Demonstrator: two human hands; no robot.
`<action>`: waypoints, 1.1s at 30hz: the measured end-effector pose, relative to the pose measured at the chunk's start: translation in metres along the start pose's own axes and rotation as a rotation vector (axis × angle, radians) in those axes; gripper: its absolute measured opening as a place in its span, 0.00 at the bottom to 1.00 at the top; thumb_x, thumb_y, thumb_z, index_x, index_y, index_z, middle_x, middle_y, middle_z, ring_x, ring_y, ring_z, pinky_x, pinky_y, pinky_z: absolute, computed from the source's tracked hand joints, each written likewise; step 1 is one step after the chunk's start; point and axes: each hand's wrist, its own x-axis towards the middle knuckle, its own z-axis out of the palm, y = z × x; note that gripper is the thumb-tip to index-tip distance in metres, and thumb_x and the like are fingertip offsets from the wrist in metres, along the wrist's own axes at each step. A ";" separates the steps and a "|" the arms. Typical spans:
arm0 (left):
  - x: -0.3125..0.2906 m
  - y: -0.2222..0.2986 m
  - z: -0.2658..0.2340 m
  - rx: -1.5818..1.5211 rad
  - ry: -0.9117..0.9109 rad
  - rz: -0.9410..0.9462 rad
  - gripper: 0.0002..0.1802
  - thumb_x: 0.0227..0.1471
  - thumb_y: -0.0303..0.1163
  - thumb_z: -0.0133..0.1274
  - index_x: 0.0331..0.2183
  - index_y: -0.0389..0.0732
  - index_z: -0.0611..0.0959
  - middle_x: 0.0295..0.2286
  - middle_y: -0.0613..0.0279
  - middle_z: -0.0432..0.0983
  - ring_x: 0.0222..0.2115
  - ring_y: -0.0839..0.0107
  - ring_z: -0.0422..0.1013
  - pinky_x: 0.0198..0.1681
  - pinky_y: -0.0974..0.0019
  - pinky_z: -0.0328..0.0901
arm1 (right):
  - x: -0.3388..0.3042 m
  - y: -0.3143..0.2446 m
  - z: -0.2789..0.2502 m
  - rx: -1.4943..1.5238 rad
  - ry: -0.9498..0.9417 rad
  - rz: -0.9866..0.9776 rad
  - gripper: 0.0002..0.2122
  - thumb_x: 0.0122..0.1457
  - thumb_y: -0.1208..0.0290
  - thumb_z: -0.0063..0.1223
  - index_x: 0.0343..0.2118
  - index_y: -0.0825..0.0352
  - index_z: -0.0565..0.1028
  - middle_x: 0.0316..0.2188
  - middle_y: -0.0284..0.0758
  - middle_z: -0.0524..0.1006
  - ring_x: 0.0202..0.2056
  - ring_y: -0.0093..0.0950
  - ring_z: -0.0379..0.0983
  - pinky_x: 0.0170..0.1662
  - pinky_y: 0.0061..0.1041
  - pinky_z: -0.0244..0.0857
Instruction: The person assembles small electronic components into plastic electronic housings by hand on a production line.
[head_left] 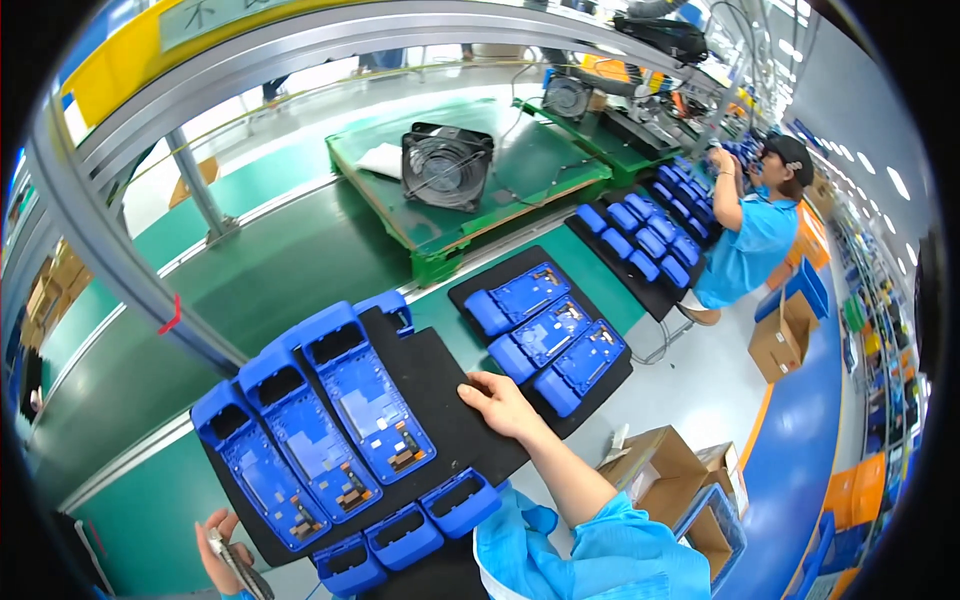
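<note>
Nearest: our left hand (222, 553), at the lower edge, fingers closed round a slim grey tool (236, 562); it sits just off the near-left corner of the black tray (455, 400).

Next: our right hand (500, 403), palm down on the tray's right margin, fingers flat and a little spread, pressing the tray, gripping nothing.

Tray contents: three blue housings (315, 430) side by side, open faces up, circuit boards showing. Their long axes run from far-left to near-right, and they lie to the left of the right hand, which is the closer hand to the rightmost housing. Three small blue caps (405, 535) line the near edge, and one more (390, 305) sits at the far corner.

Beyond: a second black tray (600, 390) on the green bench (290, 270), holding three more blue housings (548, 338).

Farther: a raised green platform (540, 165) carrying a black fan (447, 165).

Farthest: a third tray of blue pieces (645, 240), and a co-worker (755, 235) in a blue top, hands raised. Cardboard boxes (780, 340) stand on the floor.
</note>
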 end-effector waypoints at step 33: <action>-0.070 0.085 0.100 -0.447 -0.239 0.037 0.28 0.62 0.62 0.33 0.32 0.46 0.71 0.20 0.65 0.65 0.16 0.75 0.60 0.16 0.71 0.56 | -0.002 0.119 -0.099 0.434 1.201 0.193 0.20 0.63 0.72 0.49 0.53 0.81 0.64 0.49 0.46 0.71 0.47 0.30 0.67 0.52 0.29 0.61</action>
